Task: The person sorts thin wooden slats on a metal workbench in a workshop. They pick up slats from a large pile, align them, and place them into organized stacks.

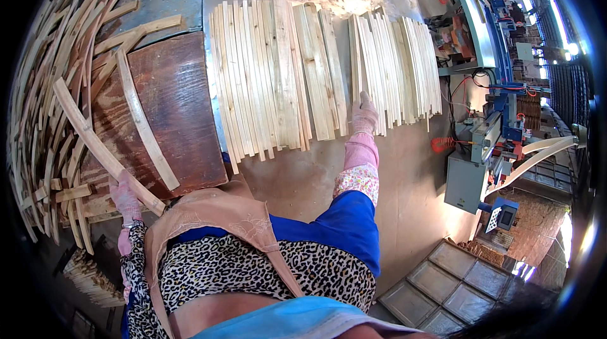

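Observation:
My left hand (pixel 128 198), in a pink glove, is closed around the near end of a long, slightly bowed wooden strip (pixel 101 146). That strip slants away to the far left over a reddish-brown board (pixel 171 95). My right hand (pixel 365 115), gloved in pink too, is at the near ends of the right-hand group of pale wooden strips (pixel 386 67). Its fingers close on the end of one strip (pixel 356 54) at the group's left edge; the fingertips are partly hidden. Left of it lies another row of strips (pixel 259 73), side by side.
A heap of bent strips (pixel 47 98) fills the far left. One loose strip (pixel 145 121) lies on the brown board. Machinery with a grey box (pixel 465 181) and red coiled hoses stands at the right. Framed panels (pixel 436 276) are at the lower right, stacked short pieces (pixel 95 279) at the lower left.

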`<action>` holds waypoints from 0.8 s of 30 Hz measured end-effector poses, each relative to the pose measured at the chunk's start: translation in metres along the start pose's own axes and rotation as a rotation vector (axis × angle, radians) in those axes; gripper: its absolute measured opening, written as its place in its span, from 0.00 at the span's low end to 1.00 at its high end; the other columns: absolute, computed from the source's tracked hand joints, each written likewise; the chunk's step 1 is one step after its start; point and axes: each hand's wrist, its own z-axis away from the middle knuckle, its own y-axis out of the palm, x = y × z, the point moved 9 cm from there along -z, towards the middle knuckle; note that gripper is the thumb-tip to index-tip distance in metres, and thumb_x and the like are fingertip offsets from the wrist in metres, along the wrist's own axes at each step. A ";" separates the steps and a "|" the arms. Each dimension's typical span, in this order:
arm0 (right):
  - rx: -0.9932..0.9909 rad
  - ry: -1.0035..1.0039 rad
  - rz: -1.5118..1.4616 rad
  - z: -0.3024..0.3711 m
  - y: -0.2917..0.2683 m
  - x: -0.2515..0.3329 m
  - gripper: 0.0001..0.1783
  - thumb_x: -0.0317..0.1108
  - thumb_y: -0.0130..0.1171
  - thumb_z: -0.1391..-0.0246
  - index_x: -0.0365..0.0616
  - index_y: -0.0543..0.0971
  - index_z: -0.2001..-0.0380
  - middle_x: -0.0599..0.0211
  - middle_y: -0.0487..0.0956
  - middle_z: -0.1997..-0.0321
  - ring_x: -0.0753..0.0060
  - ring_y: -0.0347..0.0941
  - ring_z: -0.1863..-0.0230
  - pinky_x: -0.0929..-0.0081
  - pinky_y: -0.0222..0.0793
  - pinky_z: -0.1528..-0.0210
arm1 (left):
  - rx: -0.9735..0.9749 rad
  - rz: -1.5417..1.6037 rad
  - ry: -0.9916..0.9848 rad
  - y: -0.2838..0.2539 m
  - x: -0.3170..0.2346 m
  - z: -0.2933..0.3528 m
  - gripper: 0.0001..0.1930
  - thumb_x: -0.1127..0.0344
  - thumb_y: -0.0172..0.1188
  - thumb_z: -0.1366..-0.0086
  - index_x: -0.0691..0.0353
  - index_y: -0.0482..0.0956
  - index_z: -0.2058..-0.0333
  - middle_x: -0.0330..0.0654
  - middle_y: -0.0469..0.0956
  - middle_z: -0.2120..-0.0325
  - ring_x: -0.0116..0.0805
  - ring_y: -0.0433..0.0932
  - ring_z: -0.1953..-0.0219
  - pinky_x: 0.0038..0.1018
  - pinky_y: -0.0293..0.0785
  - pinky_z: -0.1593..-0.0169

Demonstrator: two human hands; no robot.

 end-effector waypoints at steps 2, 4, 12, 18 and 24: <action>-0.016 0.089 0.077 -0.010 0.011 -0.020 0.29 0.52 0.60 0.38 0.49 0.79 0.39 0.56 0.82 0.41 0.52 0.80 0.40 0.54 0.75 0.39 | -0.004 -0.006 -0.014 0.002 -0.002 0.004 0.24 0.61 0.62 0.28 0.70 0.75 0.39 0.40 0.81 0.56 0.30 0.78 0.59 0.28 0.76 0.53; -0.039 0.172 0.180 -0.020 0.017 -0.044 0.28 0.54 0.62 0.39 0.50 0.79 0.42 0.56 0.82 0.42 0.52 0.80 0.41 0.54 0.76 0.40 | 0.007 -0.022 -0.036 0.012 -0.012 0.009 0.24 0.61 0.62 0.28 0.70 0.75 0.40 0.40 0.81 0.56 0.29 0.78 0.59 0.28 0.76 0.53; -0.070 0.296 0.322 -0.036 0.002 -0.069 0.31 0.57 0.65 0.41 0.49 0.78 0.42 0.57 0.80 0.42 0.53 0.78 0.40 0.51 0.76 0.43 | 0.006 0.025 0.022 0.017 -0.028 0.017 0.18 0.61 0.60 0.27 0.68 0.77 0.46 0.38 0.80 0.61 0.27 0.77 0.62 0.27 0.76 0.56; -0.232 -0.080 -0.166 0.022 0.004 0.045 0.34 0.50 0.62 0.36 0.45 0.72 0.32 0.54 0.79 0.41 0.52 0.75 0.38 0.53 0.76 0.44 | 0.089 -0.133 0.135 0.065 -0.033 0.024 0.19 0.59 0.60 0.26 0.69 0.77 0.47 0.43 0.81 0.57 0.31 0.78 0.55 0.31 0.76 0.50; 0.538 -0.685 -0.943 0.230 0.060 0.283 0.28 0.37 0.61 0.31 0.36 0.74 0.32 0.54 0.81 0.37 0.69 0.76 0.36 0.74 0.69 0.32 | 0.202 0.141 0.012 0.166 -0.077 0.041 0.27 0.52 0.60 0.25 0.74 0.77 0.43 0.53 0.82 0.48 0.40 0.78 0.45 0.38 0.73 0.39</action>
